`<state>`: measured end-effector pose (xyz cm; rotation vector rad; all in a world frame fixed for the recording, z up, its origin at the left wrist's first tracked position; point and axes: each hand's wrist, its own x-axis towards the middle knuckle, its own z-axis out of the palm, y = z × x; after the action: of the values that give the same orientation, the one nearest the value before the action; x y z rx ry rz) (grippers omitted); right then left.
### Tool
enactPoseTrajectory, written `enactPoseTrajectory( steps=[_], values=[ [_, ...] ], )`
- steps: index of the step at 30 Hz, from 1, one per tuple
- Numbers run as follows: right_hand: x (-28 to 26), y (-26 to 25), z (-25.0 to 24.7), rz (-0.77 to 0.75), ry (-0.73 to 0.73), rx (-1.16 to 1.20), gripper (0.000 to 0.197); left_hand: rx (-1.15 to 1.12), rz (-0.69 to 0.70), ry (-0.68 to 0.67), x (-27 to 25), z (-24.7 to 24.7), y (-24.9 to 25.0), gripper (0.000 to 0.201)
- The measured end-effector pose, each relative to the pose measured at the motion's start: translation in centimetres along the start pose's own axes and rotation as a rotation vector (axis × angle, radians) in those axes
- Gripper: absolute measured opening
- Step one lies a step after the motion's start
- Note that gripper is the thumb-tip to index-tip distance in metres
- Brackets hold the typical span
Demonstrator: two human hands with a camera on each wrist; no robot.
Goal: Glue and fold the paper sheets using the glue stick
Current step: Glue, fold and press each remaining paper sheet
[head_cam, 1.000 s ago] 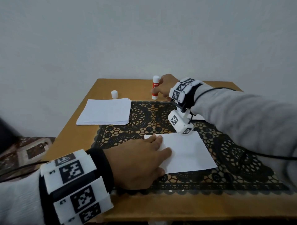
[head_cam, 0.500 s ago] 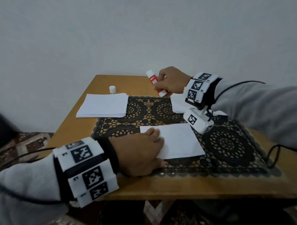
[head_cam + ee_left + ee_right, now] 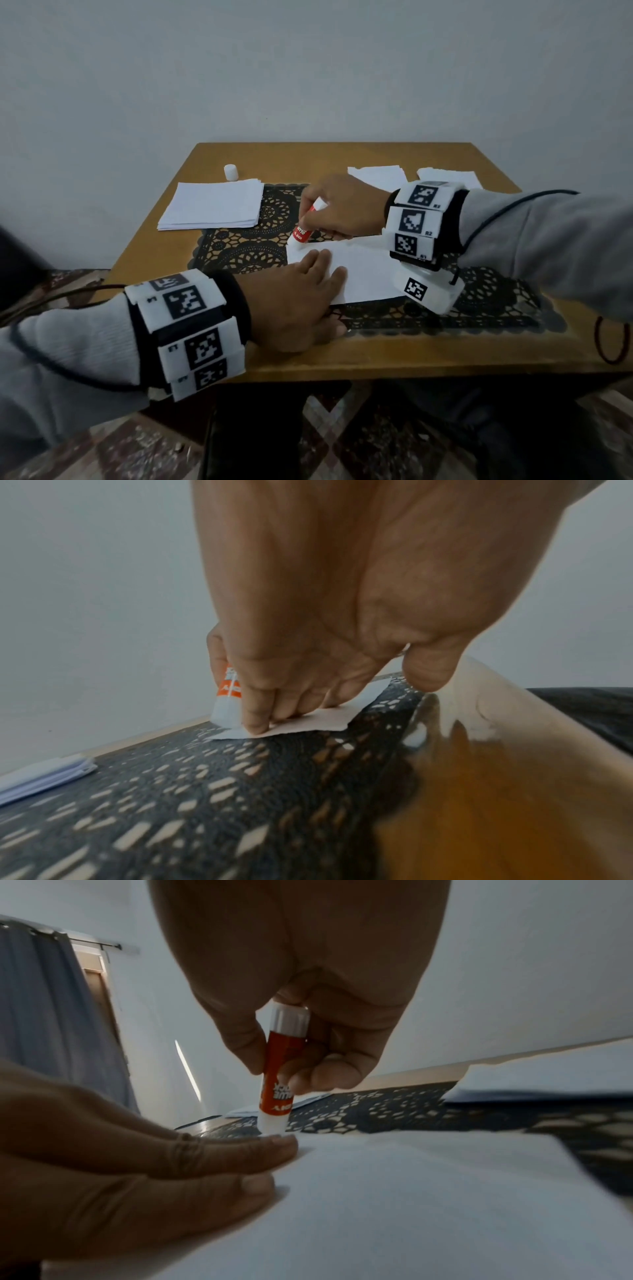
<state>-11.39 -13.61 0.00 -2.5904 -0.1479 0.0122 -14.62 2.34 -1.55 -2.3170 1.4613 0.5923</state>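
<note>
Glue stick (image 3: 303, 230), red body, white ends, uncapped: pinched between thumb and curled fingers of right hand (image 3: 337, 210), tilted, lower white end set on the far left corner of paper sheet (image 3: 363, 270); same stick upright-looking in the right wrist view (image 3: 279, 1069), tip touching the sheet just beyond the left fingertips (image 3: 274, 1146). Paper sheet: white, lying flat on black lace mat (image 3: 253, 246), directly under the grip. Left hand (image 3: 294, 301): fingers straight and together, pressed flat on the near left part of the sheet, holding nothing, tips just beside the stick's tip; in the left wrist view (image 3: 342, 615) fingertips bearing down on the sheet's edge with the stick right behind them. Stack of white sheets (image 3: 212, 205): left of the grip and a little farther back, partly on the mat. White cap (image 3: 230, 172): standing on bare wooden table (image 3: 376, 363), beyond the stack's far edge, well apart from the grip. Two further white papers (image 3: 376, 176): behind the right hand and wrist, near the table's far side. Marker-printed wrist bands (image 3: 191, 329) on both forearms, over grey sleeves.
</note>
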Motion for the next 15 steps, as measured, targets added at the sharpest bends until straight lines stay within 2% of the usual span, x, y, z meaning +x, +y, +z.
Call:
enactPoseTrajectory(
  steps=[8,15],
  values=[
    [1.15,-0.53,0.94,-0.138,0.022,-0.137,0.014,-0.061,0.003,-0.009,0.17,0.24,-0.32,0.079],
    [0.17,-0.1,0.09,-0.104,0.043,-0.212,0.015,-0.044,-0.002,0.006,0.11,0.35,-0.09,0.079]
  ],
)
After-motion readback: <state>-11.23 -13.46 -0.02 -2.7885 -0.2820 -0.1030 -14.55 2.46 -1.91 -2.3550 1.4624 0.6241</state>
